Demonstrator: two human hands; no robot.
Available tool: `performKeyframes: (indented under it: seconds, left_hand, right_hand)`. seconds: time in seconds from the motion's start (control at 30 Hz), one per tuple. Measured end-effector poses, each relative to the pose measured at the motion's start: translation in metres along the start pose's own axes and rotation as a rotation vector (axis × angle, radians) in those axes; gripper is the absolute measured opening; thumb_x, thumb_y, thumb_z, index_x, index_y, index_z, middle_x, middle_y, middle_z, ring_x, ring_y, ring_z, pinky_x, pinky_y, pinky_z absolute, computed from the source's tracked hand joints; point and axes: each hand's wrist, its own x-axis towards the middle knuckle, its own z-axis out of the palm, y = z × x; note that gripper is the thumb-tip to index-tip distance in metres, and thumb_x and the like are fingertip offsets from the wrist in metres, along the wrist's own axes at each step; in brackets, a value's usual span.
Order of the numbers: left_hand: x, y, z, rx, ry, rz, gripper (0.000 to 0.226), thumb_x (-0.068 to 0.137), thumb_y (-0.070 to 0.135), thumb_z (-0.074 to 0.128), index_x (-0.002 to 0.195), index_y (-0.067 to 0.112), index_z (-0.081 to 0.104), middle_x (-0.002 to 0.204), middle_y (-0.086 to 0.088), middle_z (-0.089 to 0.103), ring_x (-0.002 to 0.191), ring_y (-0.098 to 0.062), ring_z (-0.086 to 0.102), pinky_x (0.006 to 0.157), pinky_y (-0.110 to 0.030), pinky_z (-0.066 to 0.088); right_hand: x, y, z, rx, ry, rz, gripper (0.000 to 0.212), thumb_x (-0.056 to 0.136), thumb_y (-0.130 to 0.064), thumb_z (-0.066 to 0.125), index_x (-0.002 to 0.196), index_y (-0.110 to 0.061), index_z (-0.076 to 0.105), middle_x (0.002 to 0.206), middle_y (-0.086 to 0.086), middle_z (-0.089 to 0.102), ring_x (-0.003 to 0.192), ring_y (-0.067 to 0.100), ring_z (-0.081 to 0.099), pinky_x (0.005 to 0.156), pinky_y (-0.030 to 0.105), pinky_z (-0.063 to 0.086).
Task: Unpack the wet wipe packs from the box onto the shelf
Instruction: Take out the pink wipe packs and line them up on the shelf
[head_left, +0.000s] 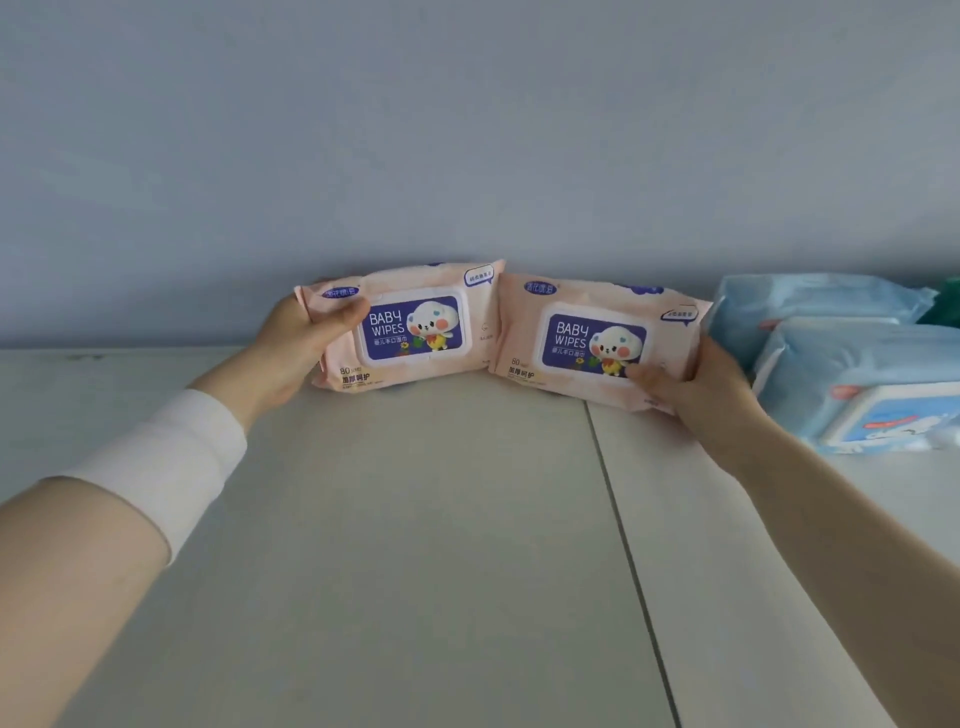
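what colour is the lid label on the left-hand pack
Purple-blue label with white lettering on the pink pack; head view.

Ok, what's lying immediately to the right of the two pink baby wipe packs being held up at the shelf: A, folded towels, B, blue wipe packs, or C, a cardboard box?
B: blue wipe packs lie just right of the right pink pack, which the right hand grips.

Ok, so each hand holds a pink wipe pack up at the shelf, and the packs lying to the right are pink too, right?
No: the head view shows blue packs lying to the right, not pink. The left hand and right hand do each hold a pink pack at the shelf.
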Motion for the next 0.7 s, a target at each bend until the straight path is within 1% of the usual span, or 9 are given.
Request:
performKeyframes:
  seconds: [0.1, 0.2, 0.27, 0.33, 0.4, 0.53, 0.6, 0.67, 0.7]
  left_hand:
    - [0.021, -0.002, -0.007, 0.085, -0.009, 0.055, 0.018, 0.09, 0.013, 0.056, 0.093, 0.031, 0.06, 0.071, 0.023, 0.071, 0.064, 0.008, 0.066, 0.053, -0.013, 0.053]
    - [0.03, -0.006, -0.01, 0.194, 0.054, 0.099, 0.018, 0.087, 0.015, 0.062, 0.093, 0.032, 0.059, 0.07, 0.025, 0.069, 0.063, 0.01, 0.064, 0.051, -0.009, 0.05]
    - [0.029, -0.007, -0.007, 0.251, 0.135, 0.125, 0.023, 0.085, 0.015, 0.066, 0.105, 0.021, 0.058, 0.086, 0.016, 0.068, 0.073, 0.002, 0.063, 0.058, -0.004, 0.047]
    - [0.023, -0.008, -0.002, 0.302, 0.237, 0.12, 0.043, 0.083, 0.018, 0.069, 0.121, 0.011, 0.052, 0.108, 0.003, 0.061, 0.089, -0.009, 0.059, 0.072, -0.011, 0.046]
    - [0.011, -0.007, 0.002, 0.371, 0.344, 0.138, 0.057, 0.081, 0.022, 0.07, 0.128, 0.007, 0.043, 0.123, -0.003, 0.054, 0.106, -0.015, 0.054, 0.087, -0.022, 0.042]
    - [-0.027, -0.001, 0.015, 0.673, 0.531, 0.238, 0.069, 0.08, 0.027, 0.07, 0.136, 0.004, 0.036, 0.142, -0.015, 0.036, 0.133, -0.031, 0.034, 0.104, -0.037, 0.029]
    - [-0.047, 0.005, 0.031, 0.899, 0.423, 0.37, 0.061, 0.08, 0.024, 0.069, 0.132, 0.007, 0.044, 0.143, -0.018, 0.035, 0.136, -0.035, 0.029, 0.107, -0.042, 0.026]
    - [-0.062, 0.017, 0.052, 1.175, 0.149, 0.478, 0.05, 0.082, 0.023, 0.066, 0.127, 0.008, 0.051, 0.136, -0.017, 0.047, 0.134, -0.035, 0.034, 0.11, -0.046, 0.024]
    - [-0.069, 0.025, 0.064, 1.296, -0.005, 0.468, 0.048, 0.085, 0.027, 0.063, 0.128, 0.009, 0.05, 0.133, -0.014, 0.053, 0.132, -0.031, 0.038, 0.112, -0.045, 0.022]
  right_hand:
    - [0.015, -0.004, 0.014, -0.06, 0.089, -0.02, 0.05, 0.081, -0.011, 0.069, 0.127, -0.013, 0.048, 0.109, -0.003, 0.059, 0.093, 0.016, 0.056, 0.06, 0.013, 0.046]
    - [0.017, -0.003, 0.027, -0.08, 0.208, -0.041, 0.05, 0.082, -0.013, 0.07, 0.126, -0.012, 0.047, 0.11, 0.0, 0.059, 0.098, 0.019, 0.057, 0.07, 0.021, 0.044]
    - [0.015, -0.004, 0.034, -0.121, 0.303, -0.041, 0.053, 0.082, -0.014, 0.068, 0.129, -0.011, 0.043, 0.114, 0.001, 0.059, 0.101, 0.019, 0.056, 0.077, 0.025, 0.042]
    - [0.01, -0.006, 0.042, -0.179, 0.38, -0.044, 0.063, 0.084, -0.012, 0.066, 0.138, -0.014, 0.033, 0.13, 0.003, 0.052, 0.112, 0.018, 0.052, 0.088, 0.027, 0.041]
    - [0.005, -0.011, 0.05, -0.323, 0.424, -0.073, 0.074, 0.084, -0.009, 0.062, 0.146, -0.017, 0.021, 0.144, 0.005, 0.037, 0.129, 0.022, 0.04, 0.101, 0.03, 0.034]
    - [-0.015, -0.017, 0.061, -0.734, 0.359, -0.127, 0.078, 0.084, -0.008, 0.059, 0.148, -0.016, 0.014, 0.154, 0.014, 0.008, 0.141, 0.032, 0.017, 0.11, 0.036, 0.027]
    - [-0.03, -0.021, 0.057, -0.909, 0.252, -0.161, 0.077, 0.086, -0.012, 0.06, 0.148, -0.016, 0.015, 0.156, 0.015, 0.002, 0.143, 0.033, 0.012, 0.112, 0.039, 0.026]
    - [-0.048, -0.029, 0.045, -1.021, 0.11, -0.185, 0.075, 0.087, -0.018, 0.061, 0.148, -0.016, 0.017, 0.156, 0.013, 0.008, 0.143, 0.032, 0.014, 0.113, 0.039, 0.024]
    - [-0.058, -0.033, 0.035, -1.054, 0.047, -0.185, 0.073, 0.087, -0.021, 0.062, 0.147, -0.015, 0.02, 0.154, 0.012, 0.015, 0.142, 0.031, 0.018, 0.112, 0.039, 0.026]
